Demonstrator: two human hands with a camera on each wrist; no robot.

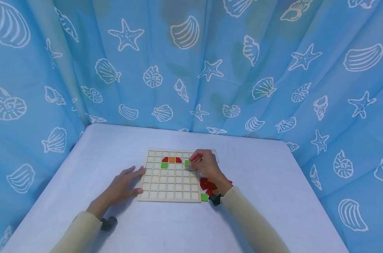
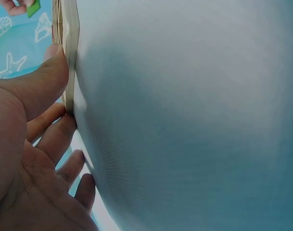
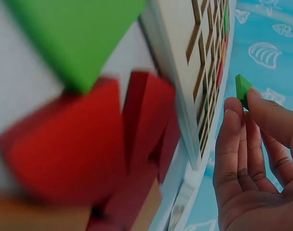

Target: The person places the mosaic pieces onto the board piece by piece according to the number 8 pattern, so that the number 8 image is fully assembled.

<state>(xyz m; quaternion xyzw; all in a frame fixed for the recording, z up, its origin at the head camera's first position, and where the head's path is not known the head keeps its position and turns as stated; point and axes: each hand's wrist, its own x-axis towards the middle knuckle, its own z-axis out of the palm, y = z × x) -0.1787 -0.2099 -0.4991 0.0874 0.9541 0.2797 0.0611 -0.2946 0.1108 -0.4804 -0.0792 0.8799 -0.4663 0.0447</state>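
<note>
A pale wooden grid board lies flat on the table. My left hand touches its left edge with spread fingers; in the left wrist view the thumb and fingers meet the board's side. Above the upper right cells, my right hand pinches a green square tile between thumb and fingers, and the right wrist view shows this tile tilted. In the board's upper cells sit an orange square, a red rounded piece on its left, another red rounded piece on its right, and a green square.
Beside the board's lower right lies a pile of red pieces with some orange among them, and a loose green square. A printed sheet shows partly behind my right hand. Blue shell-patterned curtains surround the white table.
</note>
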